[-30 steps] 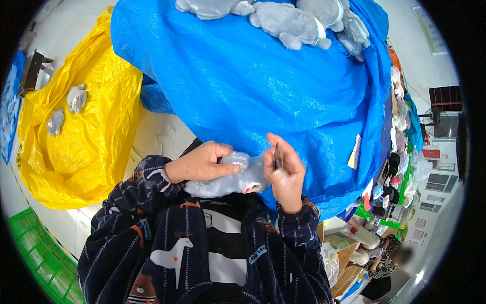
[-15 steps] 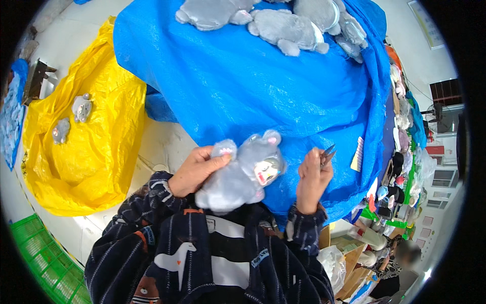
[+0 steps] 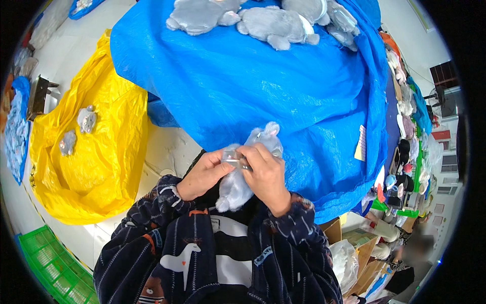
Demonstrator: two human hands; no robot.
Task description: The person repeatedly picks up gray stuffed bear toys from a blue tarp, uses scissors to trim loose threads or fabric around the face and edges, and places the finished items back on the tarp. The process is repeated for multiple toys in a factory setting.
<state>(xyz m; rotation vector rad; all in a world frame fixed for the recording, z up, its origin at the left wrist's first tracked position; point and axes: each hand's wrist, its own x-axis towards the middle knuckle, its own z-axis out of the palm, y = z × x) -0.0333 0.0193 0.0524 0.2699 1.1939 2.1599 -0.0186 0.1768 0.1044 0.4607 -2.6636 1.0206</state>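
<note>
A grey plush toy (image 3: pixel 236 190) is in front of my chest, its head and one ear pointing away from me. My left hand (image 3: pixel 202 176) pinches the toy near one limb. My right hand (image 3: pixel 267 176) bends over the toy's middle, its fingers closed around small metal snips (image 3: pixel 245 163) that are mostly hidden. The fingertips of both hands nearly meet at a pale, shiny patch on the toy. The toy's face is turned out of sight.
A blue plastic sheet (image 3: pixel 212 96) spreads ahead, with several grey plush toys (image 3: pixel 273 25) at its far side. Two small grey plush toys lie on a yellow sheet (image 3: pixel 119 167) at left. A green crate (image 3: pixel 55 263) stands lower left. Someone sits at lower right.
My right hand has moved left with the snips, from beside the toy onto it. The toy has turned, so its face no longer shows.
</note>
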